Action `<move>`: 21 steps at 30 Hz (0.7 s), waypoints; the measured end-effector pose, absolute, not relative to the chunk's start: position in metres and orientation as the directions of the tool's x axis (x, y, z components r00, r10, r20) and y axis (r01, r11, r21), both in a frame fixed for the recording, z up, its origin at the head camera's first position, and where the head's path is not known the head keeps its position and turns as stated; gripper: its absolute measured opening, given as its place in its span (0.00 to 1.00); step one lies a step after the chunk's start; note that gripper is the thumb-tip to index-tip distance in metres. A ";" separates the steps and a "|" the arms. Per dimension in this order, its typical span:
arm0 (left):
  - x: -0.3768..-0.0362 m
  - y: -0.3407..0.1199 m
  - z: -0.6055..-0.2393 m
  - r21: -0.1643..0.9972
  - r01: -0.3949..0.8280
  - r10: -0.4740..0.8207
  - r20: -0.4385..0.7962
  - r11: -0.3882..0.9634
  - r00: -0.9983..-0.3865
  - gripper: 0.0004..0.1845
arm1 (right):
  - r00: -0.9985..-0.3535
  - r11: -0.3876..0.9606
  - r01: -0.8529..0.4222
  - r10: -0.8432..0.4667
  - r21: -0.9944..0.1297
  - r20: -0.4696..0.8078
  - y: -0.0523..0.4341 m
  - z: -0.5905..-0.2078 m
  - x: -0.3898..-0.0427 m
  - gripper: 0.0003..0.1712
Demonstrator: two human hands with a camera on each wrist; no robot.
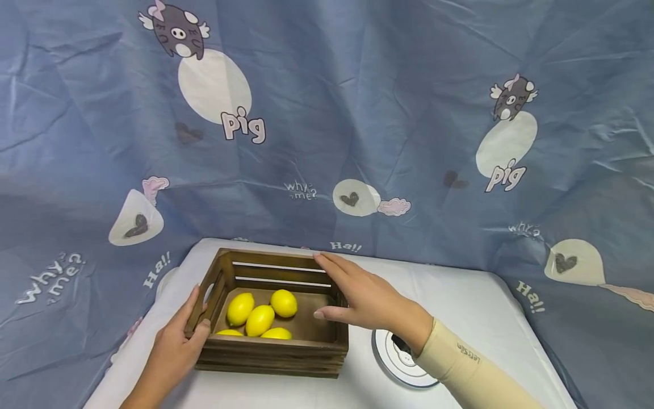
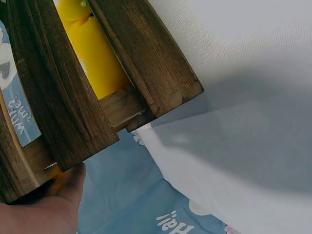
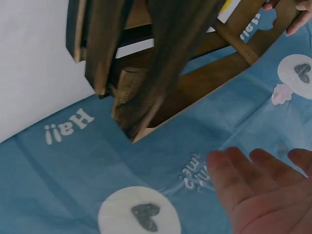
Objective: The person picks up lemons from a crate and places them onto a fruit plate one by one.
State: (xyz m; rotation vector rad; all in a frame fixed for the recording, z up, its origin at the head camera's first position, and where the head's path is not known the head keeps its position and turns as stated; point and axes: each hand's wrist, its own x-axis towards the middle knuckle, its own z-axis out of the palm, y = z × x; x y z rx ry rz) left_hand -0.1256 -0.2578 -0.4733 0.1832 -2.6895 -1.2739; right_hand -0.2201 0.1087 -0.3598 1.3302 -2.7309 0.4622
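Observation:
A dark brown slatted wooden crate point(image 1: 271, 358) stands on the white-covered table, with several yellow lemons point(image 1: 259, 321) on its floor, mostly toward the left. My left hand point(image 1: 176, 346) grips the crate's left end, the thumb over the top edge near the front corner. In the right wrist view, fingers of that left hand point(image 3: 302, 19) show at the cut-out handle hole. My right hand point(image 1: 373, 298) is at the crate's right end, its fingers straight and thumb spread. In the right wrist view it appears apart from the wood, holding nothing.
On the white tabletop point(image 1: 460, 307), right of the crate, lies a white round disc point(image 1: 403, 366) with a dark rim, partly hidden under my right forearm. A blue cloth point(image 1: 317, 142) printed with pigs and lettering hangs behind the table and down its sides.

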 end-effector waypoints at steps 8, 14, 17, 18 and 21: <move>-0.126 -0.257 -0.477 0.786 -0.032 -0.183 0.104 0.618 -0.977 0.40 | -0.596 0.567 -0.794 -0.796 -0.218 0.100 0.075 -0.353 -0.237 0.57; -0.129 -0.255 -0.476 0.788 -0.021 -0.182 0.116 0.616 -0.976 0.40 | -0.582 0.577 -0.806 -0.813 -0.134 -0.002 0.053 -0.351 -0.245 0.53; -0.129 -0.255 -0.475 0.789 -0.036 -0.191 0.104 0.613 -0.976 0.40 | -0.576 0.579 -0.809 -0.815 -0.095 -0.061 0.040 -0.353 -0.250 0.50; -0.128 -0.255 -0.474 0.790 -0.043 -0.197 0.099 0.612 -0.975 0.40 | -0.578 0.583 -0.808 -0.812 -0.087 -0.078 0.036 -0.355 -0.251 0.49; -0.127 -0.255 -0.474 0.785 -0.056 -0.209 0.095 0.617 -0.973 0.40 | -0.578 0.589 -0.804 -0.807 -0.084 -0.118 0.024 -0.360 -0.256 0.49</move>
